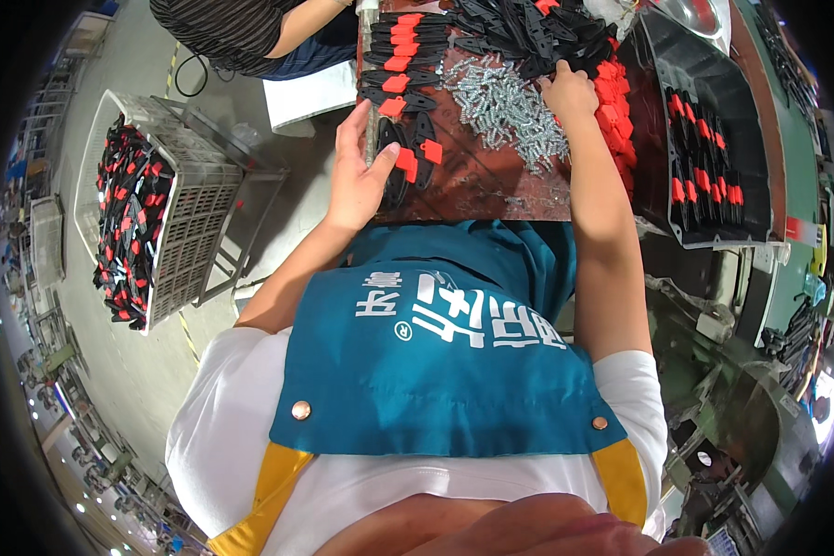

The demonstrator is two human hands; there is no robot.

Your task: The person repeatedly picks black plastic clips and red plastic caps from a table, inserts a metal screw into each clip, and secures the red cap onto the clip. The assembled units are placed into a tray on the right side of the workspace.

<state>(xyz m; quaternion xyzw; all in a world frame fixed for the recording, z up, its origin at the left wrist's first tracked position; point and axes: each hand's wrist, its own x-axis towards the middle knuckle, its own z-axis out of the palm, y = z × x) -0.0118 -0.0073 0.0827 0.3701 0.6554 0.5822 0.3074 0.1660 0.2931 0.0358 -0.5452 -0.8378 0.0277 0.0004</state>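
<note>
My left hand is at the left edge of the dark red tabletop, its thumb and fingers spread. The thumb touches a black plastic clamp-like piece with a red tab. Beside it lies a similar black-and-red piece. My right hand reaches over the far side of a heap of small metal springs, fingertips apart by a pile of loose black plastic parts. What lies under those fingers is partly hidden. Red plastic tabs are heaped right of my right forearm.
Several black-and-red pieces lie in a row along the table's left side. A black bin at the right holds more. A pale crate full of such pieces stands at the left. Another person sits at the far left.
</note>
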